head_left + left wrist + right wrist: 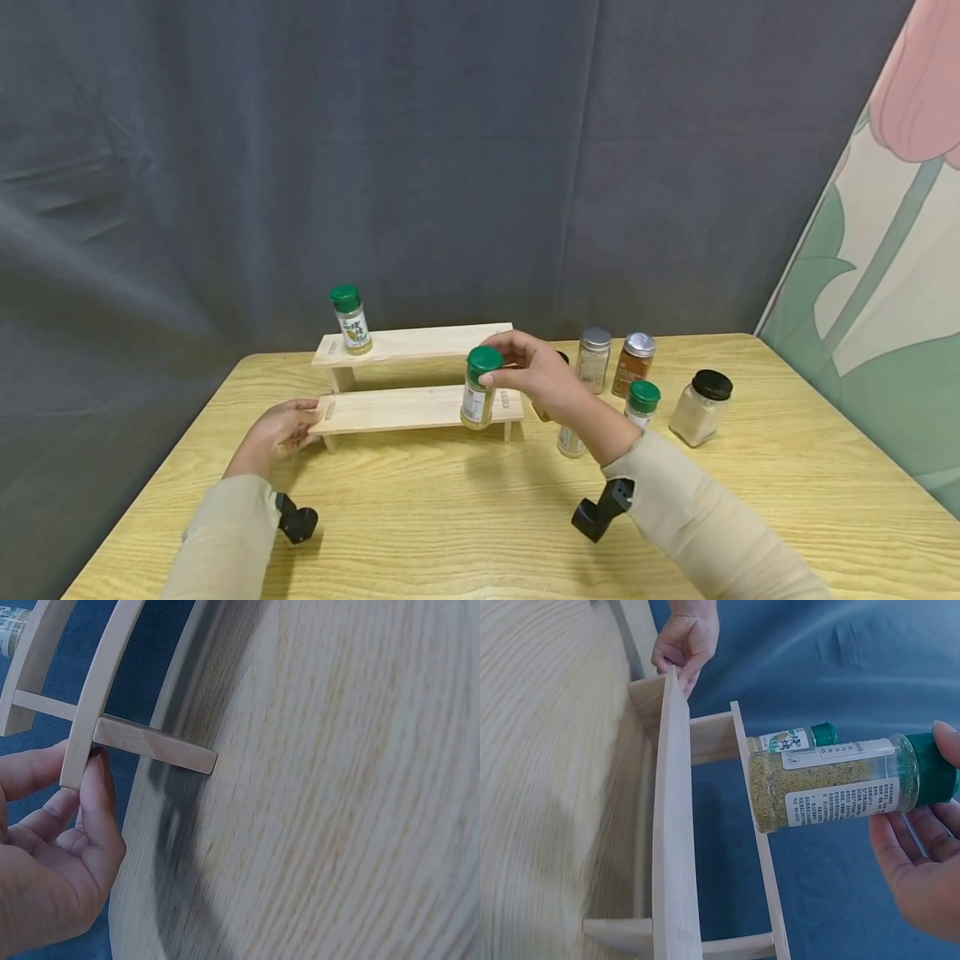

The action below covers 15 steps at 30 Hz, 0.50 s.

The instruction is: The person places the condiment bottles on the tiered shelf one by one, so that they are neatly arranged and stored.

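My left hand [281,429] pinches the left end of the lower board of a two-tier wooden rack [420,408]; the left wrist view shows thumb and fingers on either side of the board end [84,742]. With my right hand [536,375] I grip a spice jar [477,402] by its green lid, upright in front of the lower tier's right part. Yellowish-green granules and white printed labels show on this jar [832,784] in the right wrist view. Another green-lidded spice jar [352,321] stands on the upper tier's left end.
Right of the rack stand two silver-lidded jars, one pale [593,362] and one reddish-brown [633,367]. Nearby are a green-lidded jar [642,400], a black-lidded square jar [701,408] and jars partly hidden behind my right arm. A dark curtain [450,167] hangs behind the wooden table [420,517].
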Each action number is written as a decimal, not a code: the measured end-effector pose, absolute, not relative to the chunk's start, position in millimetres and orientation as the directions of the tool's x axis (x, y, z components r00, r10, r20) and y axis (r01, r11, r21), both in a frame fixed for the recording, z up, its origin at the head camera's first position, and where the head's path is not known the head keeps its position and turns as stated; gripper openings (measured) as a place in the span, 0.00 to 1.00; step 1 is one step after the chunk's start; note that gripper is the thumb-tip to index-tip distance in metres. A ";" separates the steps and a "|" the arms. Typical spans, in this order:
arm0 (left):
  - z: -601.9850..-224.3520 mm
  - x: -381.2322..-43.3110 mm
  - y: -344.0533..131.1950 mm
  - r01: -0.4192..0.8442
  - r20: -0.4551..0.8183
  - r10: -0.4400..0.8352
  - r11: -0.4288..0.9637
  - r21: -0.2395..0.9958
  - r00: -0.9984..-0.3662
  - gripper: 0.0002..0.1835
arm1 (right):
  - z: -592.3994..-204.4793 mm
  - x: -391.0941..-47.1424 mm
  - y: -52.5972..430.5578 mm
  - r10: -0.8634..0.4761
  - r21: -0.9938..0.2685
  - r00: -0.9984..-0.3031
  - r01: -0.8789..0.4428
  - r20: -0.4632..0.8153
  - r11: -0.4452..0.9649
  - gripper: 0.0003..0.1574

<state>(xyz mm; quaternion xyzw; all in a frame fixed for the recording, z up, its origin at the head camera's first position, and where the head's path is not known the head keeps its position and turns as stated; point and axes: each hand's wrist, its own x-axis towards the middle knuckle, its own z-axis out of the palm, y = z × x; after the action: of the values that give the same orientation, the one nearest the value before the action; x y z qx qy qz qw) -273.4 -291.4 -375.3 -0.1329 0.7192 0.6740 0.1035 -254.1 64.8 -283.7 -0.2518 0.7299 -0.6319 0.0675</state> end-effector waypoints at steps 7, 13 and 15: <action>-375.2 -272.7 -290.8 -0.328 -0.325 -0.054 0.065 0.942 -0.944 0.27 | -279.5 -260.0 51.4 -0.458 -0.955 -0.860 -0.288 0.225 0.072 0.23; -376.5 -273.0 -292.1 -0.320 -0.317 -0.054 0.078 0.944 -0.947 0.27 | -274.6 -269.3 39.1 -0.443 -0.961 -0.871 -0.268 0.211 0.069 0.21; -376.8 -273.2 -292.6 -0.317 -0.313 -0.051 0.081 0.945 -0.948 0.27 | -272.6 -272.4 34.6 -0.440 -0.963 -0.872 -0.265 0.215 0.056 0.20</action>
<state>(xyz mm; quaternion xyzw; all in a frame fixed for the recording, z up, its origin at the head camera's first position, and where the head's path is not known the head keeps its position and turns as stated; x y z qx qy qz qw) -273.2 -292.6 -376.8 -0.1263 0.7283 0.6662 0.0995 -272.4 34.6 -272.6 -0.2438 0.7233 -0.6425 0.0680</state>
